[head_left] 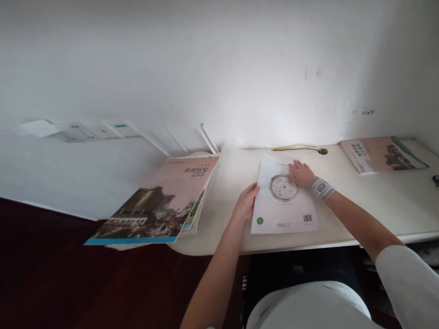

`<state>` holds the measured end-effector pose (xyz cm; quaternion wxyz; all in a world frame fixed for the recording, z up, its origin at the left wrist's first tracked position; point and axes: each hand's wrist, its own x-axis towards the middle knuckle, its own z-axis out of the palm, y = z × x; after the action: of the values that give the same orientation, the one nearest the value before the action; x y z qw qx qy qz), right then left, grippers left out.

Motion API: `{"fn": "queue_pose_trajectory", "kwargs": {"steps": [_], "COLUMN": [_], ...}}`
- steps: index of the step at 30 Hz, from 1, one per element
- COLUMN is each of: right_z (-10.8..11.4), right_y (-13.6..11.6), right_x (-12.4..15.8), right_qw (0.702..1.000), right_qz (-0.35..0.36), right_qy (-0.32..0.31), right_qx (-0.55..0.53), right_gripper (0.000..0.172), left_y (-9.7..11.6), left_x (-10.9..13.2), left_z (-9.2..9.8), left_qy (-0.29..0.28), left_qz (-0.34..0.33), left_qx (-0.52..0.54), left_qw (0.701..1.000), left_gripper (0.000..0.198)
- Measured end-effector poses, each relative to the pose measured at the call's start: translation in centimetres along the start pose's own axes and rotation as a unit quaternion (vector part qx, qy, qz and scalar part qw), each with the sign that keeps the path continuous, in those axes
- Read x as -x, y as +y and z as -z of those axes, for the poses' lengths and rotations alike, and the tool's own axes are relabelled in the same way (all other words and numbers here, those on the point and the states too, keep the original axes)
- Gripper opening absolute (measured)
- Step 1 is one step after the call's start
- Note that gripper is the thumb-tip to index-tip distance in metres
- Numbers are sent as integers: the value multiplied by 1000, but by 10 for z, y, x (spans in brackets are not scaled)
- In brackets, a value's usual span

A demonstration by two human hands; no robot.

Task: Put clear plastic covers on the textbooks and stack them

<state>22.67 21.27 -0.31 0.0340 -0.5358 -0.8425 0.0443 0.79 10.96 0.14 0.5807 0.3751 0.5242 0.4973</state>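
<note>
In the middle of the desk lies a pale book (277, 214), its back cover up, with a round grey design, a green dot and a barcode. Its top edge looks wavy and translucent, perhaps a clear cover. My left hand (247, 202) grips the book's left edge, the fingers partly hidden. Flat across the upper right of the cover rests my right hand (302, 174), fingers stretched out, beside the round design. A grey band is around that wrist.
At the left, a stack of books topped by a pink history book (161, 196) overhangs the desk's edge. Another pink book (380, 155) lies at the right. Yellow and black cables (298, 146) enter a desk hole by the wall. Sockets (80, 131) are on the wall at left.
</note>
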Motion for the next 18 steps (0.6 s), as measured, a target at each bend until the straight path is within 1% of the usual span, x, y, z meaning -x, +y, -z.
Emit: {"fn": "queue_pose_trajectory", "kwargs": {"steps": [2, 4, 7, 10, 12, 14, 15, 16, 18], "right_z": [-1, -3, -6, -6, -5, 0, 4, 8, 20], "right_y": [-5, -9, -10, -11, -16, -27, -34, -40, -51], "right_x": [-8, -15, -22, -18, -6, 11, 21, 31, 49], "right_qw": [999, 999, 998, 997, 994, 992, 987, 979, 936], "right_qz": [4, 19, 19, -2, -4, 9, 18, 30, 43], "right_qy": [30, 28, 4, 34, 52, 63, 64, 61, 33], "right_qx": [-14, -33, -54, -73, -91, -112, -146, -192, -346], "right_gripper": [65, 62, 55, 49, 45, 43, 44, 46, 52], "left_y": [-3, -5, -6, -3, 2, 11, 16, 21, 30], "left_x": [7, 14, 24, 34, 44, 55, 61, 67, 74], "left_z": [7, 14, 19, 19, 14, 2, -6, -14, -32], "left_qy": [33, 57, 57, 44, 52, 64, 52, 27, -51], "left_qz": [-34, -49, -46, -48, -53, -66, -83, -106, -165], "left_qx": [-124, -223, -280, -343, -378, -399, -399, -395, -382], "left_qw": [991, 972, 957, 937, 923, 912, 912, 912, 908], "left_gripper": [49, 50, 42, 22, 16, 17, 20, 25, 33]}}
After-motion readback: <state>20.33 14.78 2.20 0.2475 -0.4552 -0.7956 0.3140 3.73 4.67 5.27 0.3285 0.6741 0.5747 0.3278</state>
